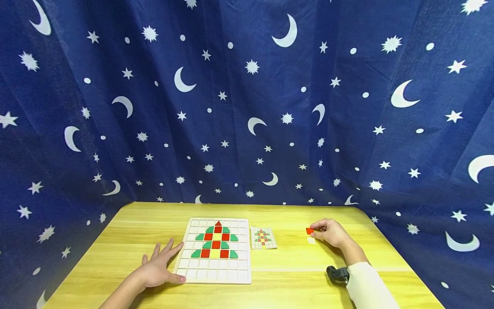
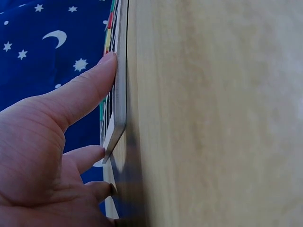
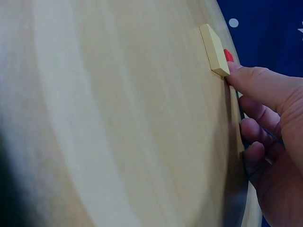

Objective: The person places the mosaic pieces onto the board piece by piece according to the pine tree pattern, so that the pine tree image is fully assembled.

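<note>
A white gridded board lies on the table's left half, with red, green and yellow tiles forming a tree shape. My left hand rests at its left edge with fingers spread; the thumb touches the front corner, as the left wrist view also shows. Well to the right, my right hand pinches a small red tile between thumb and forefinger. Just in front of that lies a pale yellow tile, close to the thumb. In the right wrist view the yellow tile partly hides the red tile.
A small card printed with a similar tree on a grid lies between the board and the tiles. Behind the wooden table hangs a blue curtain with moons and stars. A black device is at the right wrist.
</note>
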The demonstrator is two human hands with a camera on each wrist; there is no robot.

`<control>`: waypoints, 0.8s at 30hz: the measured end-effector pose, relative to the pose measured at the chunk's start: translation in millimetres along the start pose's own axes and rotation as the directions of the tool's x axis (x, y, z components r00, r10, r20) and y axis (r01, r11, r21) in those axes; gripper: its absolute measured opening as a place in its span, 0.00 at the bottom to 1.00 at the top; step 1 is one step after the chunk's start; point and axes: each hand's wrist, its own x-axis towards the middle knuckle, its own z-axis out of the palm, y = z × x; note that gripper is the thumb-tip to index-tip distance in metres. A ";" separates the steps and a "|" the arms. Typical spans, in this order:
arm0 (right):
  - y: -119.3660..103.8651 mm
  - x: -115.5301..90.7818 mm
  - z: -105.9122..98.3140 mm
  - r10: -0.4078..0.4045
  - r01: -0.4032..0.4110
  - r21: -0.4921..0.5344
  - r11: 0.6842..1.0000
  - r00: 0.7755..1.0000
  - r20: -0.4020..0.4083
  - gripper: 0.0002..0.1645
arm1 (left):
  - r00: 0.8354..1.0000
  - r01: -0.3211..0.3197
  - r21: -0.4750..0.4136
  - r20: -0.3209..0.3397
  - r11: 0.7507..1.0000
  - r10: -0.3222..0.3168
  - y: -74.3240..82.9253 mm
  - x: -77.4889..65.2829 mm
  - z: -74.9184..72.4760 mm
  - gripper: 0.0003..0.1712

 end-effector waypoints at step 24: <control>-11.5 -6.5 7.4 -0.090 0.081 -0.073 0.994 0.986 -0.140 0.14 | 1.000 0.015 -0.001 0.019 1.000 -0.015 13.4 -6.6 -6.4 0.71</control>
